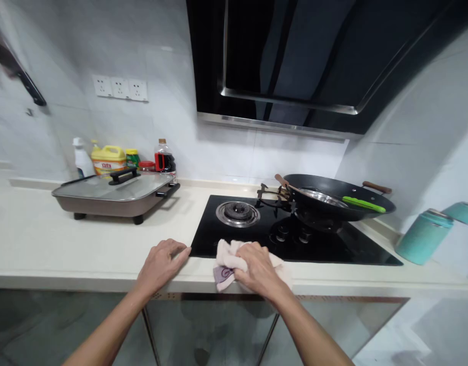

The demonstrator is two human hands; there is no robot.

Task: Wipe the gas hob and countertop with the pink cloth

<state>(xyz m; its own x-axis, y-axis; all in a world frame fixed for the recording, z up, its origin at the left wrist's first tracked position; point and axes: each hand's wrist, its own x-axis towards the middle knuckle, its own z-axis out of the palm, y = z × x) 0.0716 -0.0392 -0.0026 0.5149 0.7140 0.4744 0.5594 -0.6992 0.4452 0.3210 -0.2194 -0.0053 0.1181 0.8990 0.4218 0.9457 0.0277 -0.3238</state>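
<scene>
Both forearms [115, 325] are extended forward. The left hand [162, 262] is held palm down, relaxed; the right hand [258, 267] is curled into a grip.

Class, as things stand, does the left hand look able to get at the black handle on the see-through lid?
Probably yes: the left hand holds nothing, resting by the hob's corner, and nothing appears to block its way across the countertop. The black handle stands uncovered on the see-through lid.
</scene>
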